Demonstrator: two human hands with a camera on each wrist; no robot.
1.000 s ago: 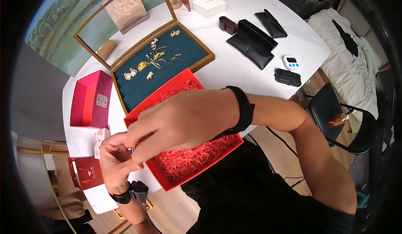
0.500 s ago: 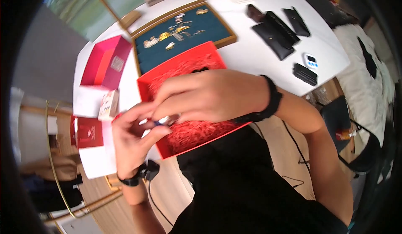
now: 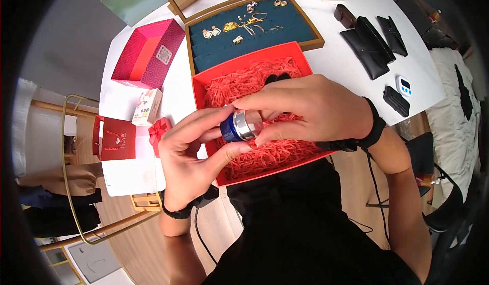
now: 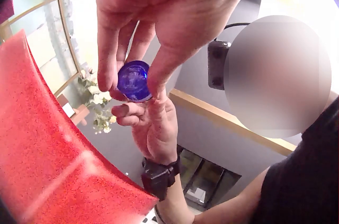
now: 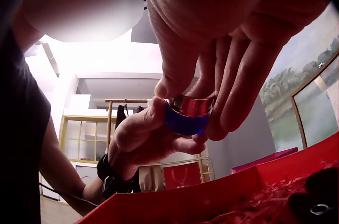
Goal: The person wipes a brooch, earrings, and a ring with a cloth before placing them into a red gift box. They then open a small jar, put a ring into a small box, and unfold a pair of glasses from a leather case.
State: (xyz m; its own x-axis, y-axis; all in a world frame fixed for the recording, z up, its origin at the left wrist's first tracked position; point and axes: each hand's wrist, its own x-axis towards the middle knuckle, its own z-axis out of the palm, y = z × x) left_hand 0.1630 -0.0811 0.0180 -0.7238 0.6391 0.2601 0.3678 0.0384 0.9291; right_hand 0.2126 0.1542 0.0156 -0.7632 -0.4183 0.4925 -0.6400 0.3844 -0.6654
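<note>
A small blue jar point(image 3: 230, 129) with a silver lid point(image 3: 248, 124) is held between both hands above a red box point(image 3: 265, 178) lined with red shredded paper. The left hand point(image 3: 193, 147) pinches the blue part with thumb and fingers. My right hand point(image 3: 321, 109) grips the silver lid. In the left wrist view the round blue base point(image 4: 134, 81) faces the camera. The right wrist view shows the blue glass point(image 5: 185, 122) below the silver band. Dark objects point(image 3: 277, 78) lie in the shredded paper, partly hidden behind the right hand.
Behind the red box lies a jewellery case point(image 3: 204, 55) with its lid raised. A patterned box point(image 3: 125, 63), a small carton point(image 3: 147, 106), a red gift box point(image 3: 159, 134) and a red bag point(image 3: 116, 139) are at left. Black pouches point(image 3: 371, 55) and a white timer point(image 3: 404, 86) are at right.
The head view has shifted, so the table things appear farther right. The hands have turned and parted slightly, and the blue jar with its silver lid now shows plainly between them.
</note>
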